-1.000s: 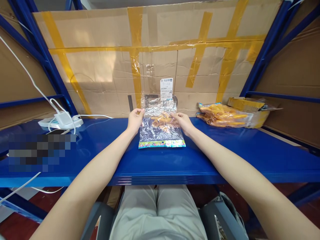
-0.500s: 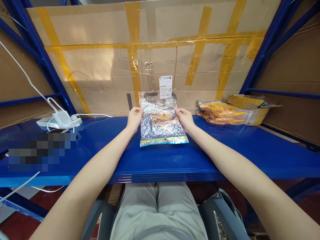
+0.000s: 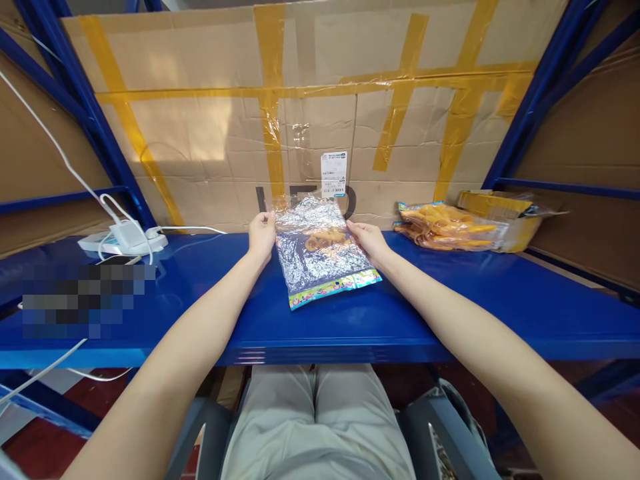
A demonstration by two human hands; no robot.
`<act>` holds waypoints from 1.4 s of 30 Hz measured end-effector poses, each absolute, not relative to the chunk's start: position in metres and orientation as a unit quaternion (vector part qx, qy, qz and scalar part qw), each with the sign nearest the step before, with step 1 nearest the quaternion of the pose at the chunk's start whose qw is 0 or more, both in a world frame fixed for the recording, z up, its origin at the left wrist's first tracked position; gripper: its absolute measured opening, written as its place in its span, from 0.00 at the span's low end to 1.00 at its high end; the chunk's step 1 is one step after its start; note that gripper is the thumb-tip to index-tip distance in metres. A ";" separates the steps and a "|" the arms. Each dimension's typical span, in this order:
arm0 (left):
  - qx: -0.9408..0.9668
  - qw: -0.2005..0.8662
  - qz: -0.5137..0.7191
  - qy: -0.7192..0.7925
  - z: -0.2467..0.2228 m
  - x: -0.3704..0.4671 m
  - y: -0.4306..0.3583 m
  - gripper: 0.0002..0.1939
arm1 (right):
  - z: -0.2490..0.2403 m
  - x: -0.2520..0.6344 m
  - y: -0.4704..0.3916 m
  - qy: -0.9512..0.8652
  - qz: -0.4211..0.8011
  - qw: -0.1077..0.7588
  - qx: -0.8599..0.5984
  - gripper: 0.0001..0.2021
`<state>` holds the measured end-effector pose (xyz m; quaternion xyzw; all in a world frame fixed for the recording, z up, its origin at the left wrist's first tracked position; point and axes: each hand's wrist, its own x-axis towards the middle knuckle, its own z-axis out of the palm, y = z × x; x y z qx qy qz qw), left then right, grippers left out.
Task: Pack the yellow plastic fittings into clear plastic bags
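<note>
Pinching the clear bag between clamped fingers, my left hand and right hand are possibly risking a split through uneven pulling.

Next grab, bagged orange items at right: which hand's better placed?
Right hand, likely: it's nearer the bagged orange items; the left hand is at the clear plastic bag's opposite edge. Both hands grip that bag.

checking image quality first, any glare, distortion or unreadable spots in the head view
Head view: glints mottle the clear bag; a pale patch lights the cardboard panel at left; pixelation hides an area left on the blue table; print on the label is too small to read; edges suggest wide-angle stretching.
</note>
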<state>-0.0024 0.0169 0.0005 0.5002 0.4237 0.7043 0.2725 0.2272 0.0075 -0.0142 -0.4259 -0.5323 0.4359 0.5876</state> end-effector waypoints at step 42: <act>0.843 -0.240 0.245 0.415 0.005 0.005 0.000 0.39 | 0.000 0.222 -0.014 -0.505 0.482 0.613 -0.371 0.17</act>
